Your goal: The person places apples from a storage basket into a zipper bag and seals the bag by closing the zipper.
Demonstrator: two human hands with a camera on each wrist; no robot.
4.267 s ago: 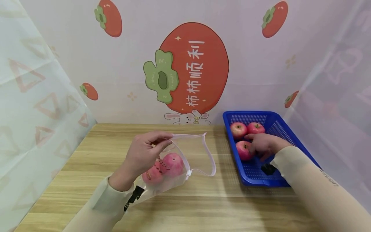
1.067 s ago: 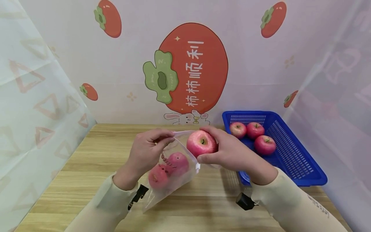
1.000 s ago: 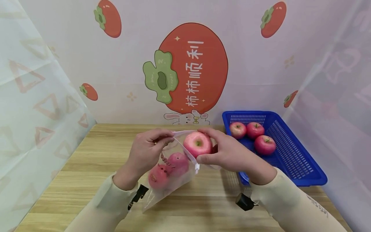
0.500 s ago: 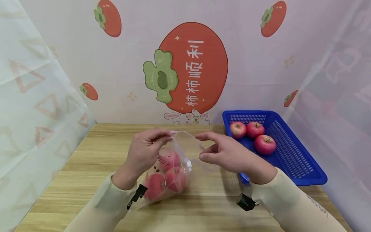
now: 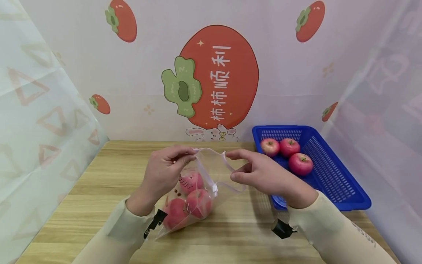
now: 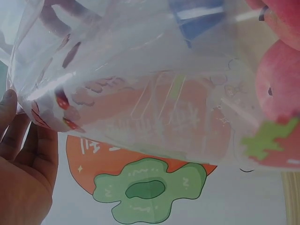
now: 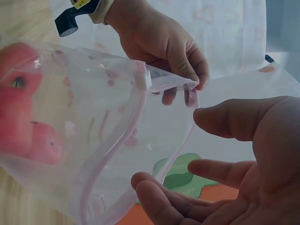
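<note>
A clear zip bag point(image 5: 227, 183) with a pinkish rim and a white slider point(image 5: 215, 189) hangs from my left hand point(image 5: 166, 172), whose thumb and fingers pinch a corner of its mouth. Inside, low in the bag, lie three red apples point(image 5: 199, 203). The mouth gapes toward the right. At its far side my right hand point(image 5: 263, 174) holds nothing, its thumb and fingers spread apart with the fingertips close by the rim. In the right wrist view the same bag point(image 7: 112, 122) stands wide at the mouth, and the left hand point(image 7: 164, 44) pinches its edge.
A blue perforated basket point(image 5: 343, 176) stands at the right of the wooden table point(image 5: 230, 238), partly behind my right forearm. Three more apples point(image 5: 300, 164) lie in it. A printed cloth point(image 5: 283, 73) rises behind the table, with cloth walls at both sides.
My right hand took an apple from the basket, brought it to the bag's mouth and let it go inside. The bag now holds three apples. My left hand kept its pinch.
</note>
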